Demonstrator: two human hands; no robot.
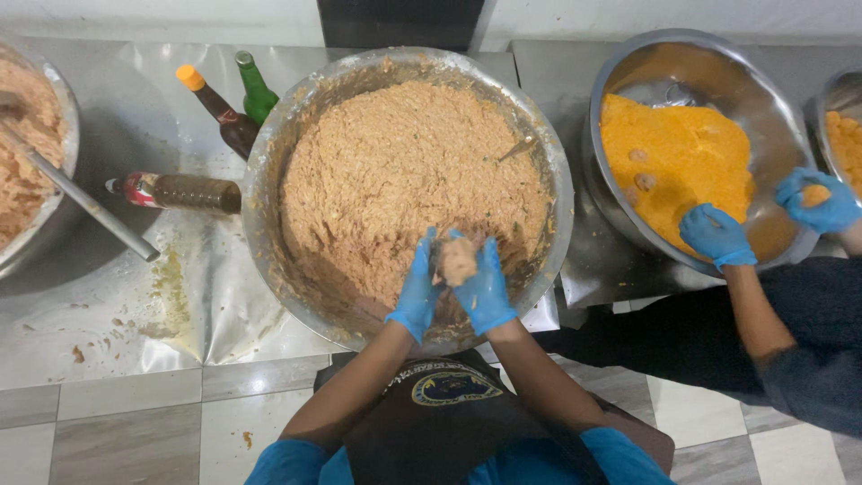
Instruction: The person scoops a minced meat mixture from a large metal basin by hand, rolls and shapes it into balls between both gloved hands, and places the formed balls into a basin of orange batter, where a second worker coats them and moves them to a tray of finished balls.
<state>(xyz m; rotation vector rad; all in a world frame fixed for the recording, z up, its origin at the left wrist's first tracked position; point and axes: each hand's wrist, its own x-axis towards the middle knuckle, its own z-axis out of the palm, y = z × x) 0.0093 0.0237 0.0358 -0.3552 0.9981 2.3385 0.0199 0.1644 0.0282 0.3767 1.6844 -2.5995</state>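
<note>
Head view, steel bowl (pixel 269 153) of minced mixture (pixel 395 171), bowl of orange crumbs (pixel 673 153)

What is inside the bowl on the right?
Orange crumbs with two coated lumps fill the bowl. A co-worker's gloved hand covers part; anything beneath the crumbs is hidden.

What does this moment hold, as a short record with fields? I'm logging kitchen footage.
left hand: blue-gloved left hand cupping the lump of mixture
right hand: blue-gloved right hand pressing the same lump
under the hands: large steel bowl full of pinkish-brown minced mixture
to the left: three bottles, one lying on its side; second bowl with a ladle
to the right: co-worker's gloved hands at a steel bowl of orange crumbs
surface: foil-covered counter
</note>
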